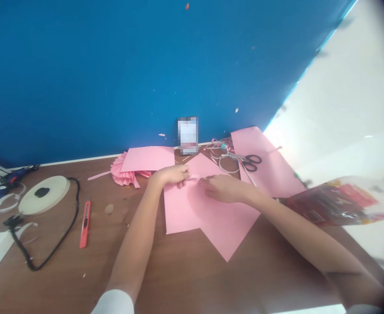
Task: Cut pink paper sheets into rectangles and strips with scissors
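A pink paper sheet (221, 218) lies on the brown table (179, 270), over a second pink sheet (179, 209). My left hand (172, 174) pinches the far edge of the top sheet, fingers closed on a narrow fold. My right hand (224, 188) lies on the same sheet just to the right, its fingers pressing down on the fold next to the left fingertips. A pleated pink paper fan (123, 174) rests behind my left hand, partly under another pink sheet (149, 158).
Black-handled scissors (249, 161) and white cord (228, 163) lie on a pink sheet (270, 165) at the back right. A red utility knife (85, 224), a white tape roll (44, 194) and a black cable (61, 235) are left. A printed plastic bag (339, 203) sits right. Blue wall (146, 74) behind.
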The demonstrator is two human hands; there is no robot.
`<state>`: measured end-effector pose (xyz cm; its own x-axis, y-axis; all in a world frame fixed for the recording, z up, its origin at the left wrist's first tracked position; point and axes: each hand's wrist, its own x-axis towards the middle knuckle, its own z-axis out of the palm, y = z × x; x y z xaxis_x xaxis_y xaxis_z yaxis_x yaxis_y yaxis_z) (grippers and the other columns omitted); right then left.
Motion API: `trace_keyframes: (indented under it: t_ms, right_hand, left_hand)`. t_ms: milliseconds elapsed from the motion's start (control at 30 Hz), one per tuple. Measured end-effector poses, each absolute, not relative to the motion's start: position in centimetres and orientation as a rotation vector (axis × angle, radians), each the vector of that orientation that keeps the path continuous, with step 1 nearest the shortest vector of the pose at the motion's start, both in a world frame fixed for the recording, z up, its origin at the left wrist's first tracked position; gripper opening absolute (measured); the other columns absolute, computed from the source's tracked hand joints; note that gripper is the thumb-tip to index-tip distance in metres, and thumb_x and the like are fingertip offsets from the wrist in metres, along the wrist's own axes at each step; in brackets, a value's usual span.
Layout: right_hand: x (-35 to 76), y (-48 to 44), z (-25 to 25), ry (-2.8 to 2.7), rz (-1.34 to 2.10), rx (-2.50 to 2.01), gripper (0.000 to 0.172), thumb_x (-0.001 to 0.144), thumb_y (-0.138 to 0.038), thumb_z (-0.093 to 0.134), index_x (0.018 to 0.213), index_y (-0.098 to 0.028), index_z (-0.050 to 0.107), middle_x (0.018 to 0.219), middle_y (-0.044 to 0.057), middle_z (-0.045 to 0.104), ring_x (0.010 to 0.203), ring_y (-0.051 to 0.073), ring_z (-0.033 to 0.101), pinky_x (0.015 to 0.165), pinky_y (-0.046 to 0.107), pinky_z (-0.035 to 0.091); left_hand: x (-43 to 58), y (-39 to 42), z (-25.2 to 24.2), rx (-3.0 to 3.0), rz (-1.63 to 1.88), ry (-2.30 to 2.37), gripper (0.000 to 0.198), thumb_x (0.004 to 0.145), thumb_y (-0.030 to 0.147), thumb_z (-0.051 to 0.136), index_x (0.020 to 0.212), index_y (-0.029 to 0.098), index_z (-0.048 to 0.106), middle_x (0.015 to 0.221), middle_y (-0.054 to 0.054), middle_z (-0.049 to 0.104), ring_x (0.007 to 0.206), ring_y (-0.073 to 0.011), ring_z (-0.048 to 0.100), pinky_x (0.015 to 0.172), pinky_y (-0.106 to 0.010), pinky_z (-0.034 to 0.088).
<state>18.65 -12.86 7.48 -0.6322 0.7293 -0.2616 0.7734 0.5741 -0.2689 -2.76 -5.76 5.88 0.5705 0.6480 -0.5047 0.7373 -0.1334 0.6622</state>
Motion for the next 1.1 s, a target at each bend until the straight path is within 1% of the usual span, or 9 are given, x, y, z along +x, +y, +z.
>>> trace_keyframes:
  t_ms: [67, 133, 433, 500, 600, 700, 867, 1000, 1100]
  right_hand:
    - [18.4, -13.0, 6.5, 2.731, -0.612, 1.213, 0.042, 0.085, -0.022, 0.041, 0.126, -0.018, 0.046, 0.105, 0.013, 0.064, 0.084, 0.024, 0.063, 0.063, 0.029, 0.039]
    - [18.2, -13.1, 5.7, 2.739, -0.572, 1.225, 0.045, 0.085, -0.022, 0.04, 0.129, -0.016, 0.043, 0.102, 0.013, 0.064, 0.081, 0.025, 0.063, 0.062, 0.03, 0.038]
    - [17.8, -13.3, 4.9, 2.729, -0.396, 1.258, 0.046, 0.083, -0.011, 0.036, 0.126, -0.017, 0.049, 0.097, 0.013, 0.065, 0.077, 0.025, 0.064, 0.061, 0.031, 0.038]
    - [18.1, -12.8, 5.0, 2.735, -0.455, 1.268, 0.046, 0.083, -0.012, 0.037, 0.127, -0.018, 0.05, 0.098, 0.013, 0.065, 0.081, 0.025, 0.063, 0.064, 0.031, 0.039]
    - [18.7, -12.0, 5.2, 2.751, -0.707, 1.195, 0.047, 0.082, -0.014, 0.042, 0.128, -0.022, 0.052, 0.102, 0.011, 0.066, 0.088, 0.022, 0.062, 0.068, 0.028, 0.041]
    - [19.5, -11.3, 5.8, 2.707, -0.88, 1.146, 0.053, 0.08, -0.017, 0.046, 0.132, -0.024, 0.049, 0.093, 0.007, 0.065, 0.078, 0.02, 0.06, 0.062, 0.026, 0.04]
    - [20.4, -11.1, 7.1, 2.57, -1.014, 1.187, 0.058, 0.08, -0.028, 0.05, 0.138, -0.025, 0.043, 0.074, 0.002, 0.06, 0.056, 0.014, 0.053, 0.048, 0.022, 0.033]
    - [20.7, -11.1, 7.9, 2.537, -1.076, 1.141, 0.062, 0.081, -0.035, 0.051, 0.141, -0.027, 0.038, 0.073, 0.0, 0.061, 0.056, 0.013, 0.053, 0.047, 0.022, 0.03]
    - [20.8, -11.0, 8.3, 2.536, -1.078, 1.119, 0.065, 0.081, -0.033, 0.051, 0.143, -0.028, 0.034, 0.078, 0.0, 0.063, 0.059, 0.013, 0.054, 0.047, 0.022, 0.031]
  left_hand:
    - [-2.9, -5.7, 5.6, 1.771, -0.14, 1.141, 0.015, 0.086, 0.033, 0.041, 0.082, 0.019, 0.044, 0.077, -0.003, 0.065, 0.065, -0.0139, 0.063, 0.057, -0.023, 0.044]
    - [-3.0, -5.6, 5.1, 1.721, -0.154, 1.154, 0.015, 0.086, 0.034, 0.043, 0.082, 0.019, 0.043, 0.08, -0.004, 0.065, 0.067, -0.0143, 0.063, 0.055, -0.023, 0.045]
    - [-3.4, -5.1, 4.0, 1.61, -0.169, 1.194, 0.017, 0.085, 0.034, 0.043, 0.08, 0.018, 0.043, 0.075, -0.004, 0.061, 0.061, -0.0135, 0.061, 0.056, -0.026, 0.051]
    - [-3.4, -5.1, 3.9, 1.587, -0.161, 1.201, 0.017, 0.085, 0.034, 0.044, 0.079, 0.018, 0.043, 0.073, -0.004, 0.06, 0.06, -0.0134, 0.061, 0.057, -0.027, 0.052]
    - [-3.5, -5.0, 3.8, 1.553, -0.131, 1.197, 0.017, 0.085, 0.034, 0.046, 0.079, 0.018, 0.043, 0.074, -0.004, 0.06, 0.063, -0.014, 0.063, 0.059, -0.028, 0.053]
    - [-3.7, -4.9, 3.7, 1.535, -0.112, 1.187, 0.017, 0.085, 0.034, 0.046, 0.08, 0.018, 0.043, 0.076, -0.005, 0.061, 0.063, -0.014, 0.063, 0.059, -0.028, 0.053]
    - [-3.7, -5.0, 3.9, 1.5, -0.101, 1.191, 0.016, 0.085, 0.033, 0.048, 0.082, 0.018, 0.043, 0.076, -0.005, 0.062, 0.064, -0.014, 0.062, 0.06, -0.028, 0.054]
    - [-3.6, -5.0, 3.9, 1.495, -0.094, 1.188, 0.016, 0.085, 0.034, 0.048, 0.083, 0.018, 0.043, 0.076, -0.005, 0.062, 0.064, -0.0134, 0.062, 0.059, -0.027, 0.053]
    - [-3.7, -5.1, 4.1, 1.499, -0.086, 1.172, 0.016, 0.084, 0.034, 0.048, 0.082, 0.018, 0.044, 0.077, -0.005, 0.062, 0.063, -0.013, 0.061, 0.061, -0.027, 0.053]
